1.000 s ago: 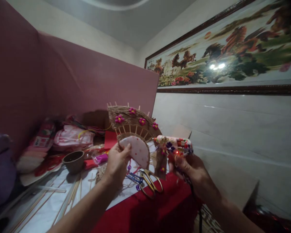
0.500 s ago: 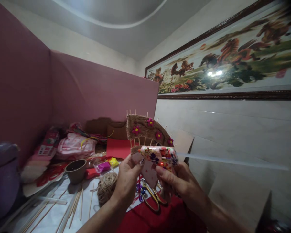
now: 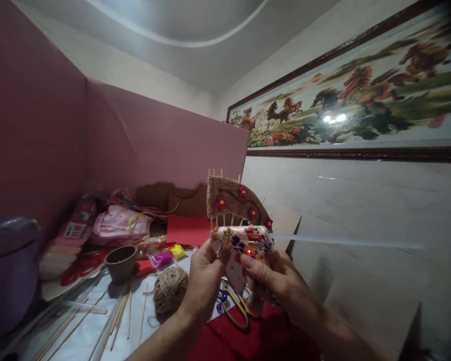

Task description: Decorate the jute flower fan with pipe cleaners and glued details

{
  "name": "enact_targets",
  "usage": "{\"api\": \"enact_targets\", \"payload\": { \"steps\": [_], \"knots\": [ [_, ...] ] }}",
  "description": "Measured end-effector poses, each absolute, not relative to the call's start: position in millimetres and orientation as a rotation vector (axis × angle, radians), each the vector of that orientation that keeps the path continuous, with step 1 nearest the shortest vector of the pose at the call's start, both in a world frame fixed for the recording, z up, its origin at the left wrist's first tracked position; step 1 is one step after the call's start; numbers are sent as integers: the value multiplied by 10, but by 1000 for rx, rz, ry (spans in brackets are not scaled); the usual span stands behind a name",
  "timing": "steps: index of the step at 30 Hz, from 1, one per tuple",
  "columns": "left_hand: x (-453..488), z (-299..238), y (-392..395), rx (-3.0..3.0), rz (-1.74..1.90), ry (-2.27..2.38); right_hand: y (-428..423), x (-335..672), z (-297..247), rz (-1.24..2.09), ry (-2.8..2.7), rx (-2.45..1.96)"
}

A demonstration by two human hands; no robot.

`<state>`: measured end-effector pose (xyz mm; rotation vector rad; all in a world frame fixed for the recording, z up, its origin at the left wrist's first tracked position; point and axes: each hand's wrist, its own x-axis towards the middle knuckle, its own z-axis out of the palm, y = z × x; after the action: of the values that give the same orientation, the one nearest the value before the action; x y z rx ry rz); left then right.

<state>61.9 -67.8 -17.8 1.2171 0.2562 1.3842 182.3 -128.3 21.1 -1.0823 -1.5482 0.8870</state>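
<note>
My left hand [image 3: 205,281] grips the lower edge of a fan-shaped craft piece [image 3: 233,200] made of twine and wooden sticks, dotted with pink flowers and with a pale half-round base. My right hand [image 3: 274,278] is wrapped round a hot glue gun [image 3: 244,238] with a flowery pattern and a lit red lamp. The gun's nozzle points left at the craft's base, close to my left fingers. A long clear glue stick [image 3: 342,241] juts out of the gun's back to the right.
On the white tabletop lie a ball of twine [image 3: 170,288], gold scissors [image 3: 235,308], several wooden sticks [image 3: 120,316], a brown bowl [image 3: 121,261], bits of coloured clay [image 3: 165,255] and a red cloth [image 3: 248,338]. A pink board [image 3: 135,140] stands behind; a framed horse picture [image 3: 353,105] hangs right.
My right hand brought the glue gun left, up against the craft piece. My left hand turned the craft more edge-on. The view shifted slightly right.
</note>
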Motion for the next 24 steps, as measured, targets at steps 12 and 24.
{"api": "enact_targets", "payload": {
  "steps": [12,24],
  "knots": [
    [621,-154,-687,1201,1389,262,-1319,1796,256,885,-1477,-1119],
    [616,-166,-701,1221,1379,255,-1328,1797,237,892,-1504,-1105]
  ]
}}
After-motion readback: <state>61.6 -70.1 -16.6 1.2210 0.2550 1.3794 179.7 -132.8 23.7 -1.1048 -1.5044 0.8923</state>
